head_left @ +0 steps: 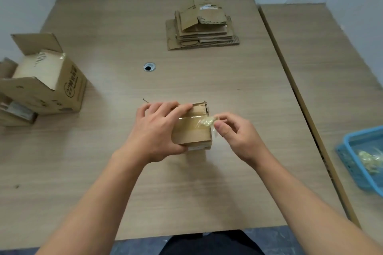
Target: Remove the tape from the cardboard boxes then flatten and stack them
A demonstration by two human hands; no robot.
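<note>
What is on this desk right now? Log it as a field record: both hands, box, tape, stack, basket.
left hand: grips the small cardboard box, fingers over its top, thumb at its near side
right hand: pinches the crumpled free end of the clear tape
clear tape: partly peeled, the rest stuck across the box top
flattened box stack: far side of the desk
large open box: left edge, flaps up
blue basket: right, holds tape wads
</note>
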